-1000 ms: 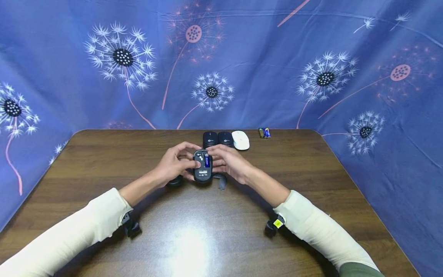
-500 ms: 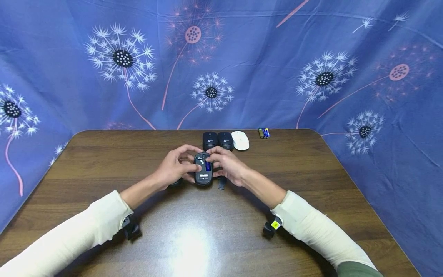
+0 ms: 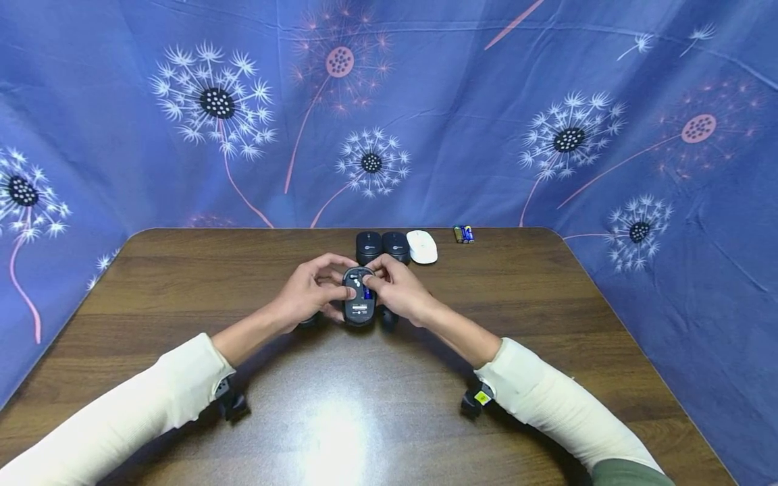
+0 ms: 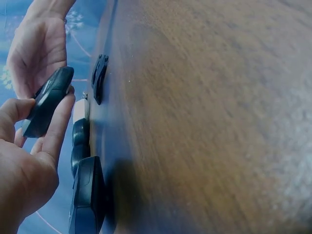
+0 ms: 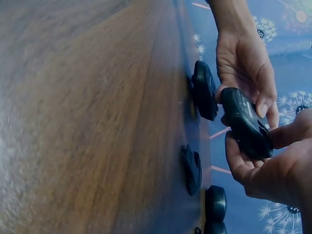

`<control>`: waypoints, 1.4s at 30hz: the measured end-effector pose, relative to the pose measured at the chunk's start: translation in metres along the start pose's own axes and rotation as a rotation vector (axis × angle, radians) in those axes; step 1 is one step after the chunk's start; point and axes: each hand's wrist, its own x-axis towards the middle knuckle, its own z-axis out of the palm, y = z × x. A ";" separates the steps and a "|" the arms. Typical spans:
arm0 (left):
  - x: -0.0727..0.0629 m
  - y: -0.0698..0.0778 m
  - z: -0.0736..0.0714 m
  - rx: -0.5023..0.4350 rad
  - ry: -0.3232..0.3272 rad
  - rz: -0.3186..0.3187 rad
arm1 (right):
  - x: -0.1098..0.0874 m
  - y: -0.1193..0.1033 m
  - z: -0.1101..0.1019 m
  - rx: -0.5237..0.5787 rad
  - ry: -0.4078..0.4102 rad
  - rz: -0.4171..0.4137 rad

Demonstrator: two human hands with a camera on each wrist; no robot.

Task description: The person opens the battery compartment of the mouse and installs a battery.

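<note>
Blue dandelion-printed cloth (image 3: 462,121) hangs behind a glossy wood-grain bench (image 3: 547,297), above which left fingers (image 3: 328,259) and right fingers (image 3: 387,264) both grasp a smooth, rounded black mouse (image 3: 360,302), a blue battery (image 3: 367,294) set in its exposed underside.

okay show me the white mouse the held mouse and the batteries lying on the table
White mouse (image 3: 422,247), head view, top shell.
Held mouse (image 3: 358,301), head view, underside.
Batteries (image 3: 464,234), head view, middle of the group.

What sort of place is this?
Probably a simple indoor recording setup: a wood-grain table stands in front of a blue dandelion-print cloth, and a small dark camera is worn at the left wrist.
</note>
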 end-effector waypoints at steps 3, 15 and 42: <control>0.000 0.000 -0.001 0.006 0.000 -0.010 | 0.000 0.000 0.001 -0.023 0.030 -0.010; 0.002 0.001 -0.006 0.043 0.013 -0.038 | 0.005 0.008 -0.008 0.110 -0.010 0.051; 0.008 0.003 -0.020 0.688 -0.002 0.067 | 0.020 0.014 -0.010 -0.192 -0.084 0.027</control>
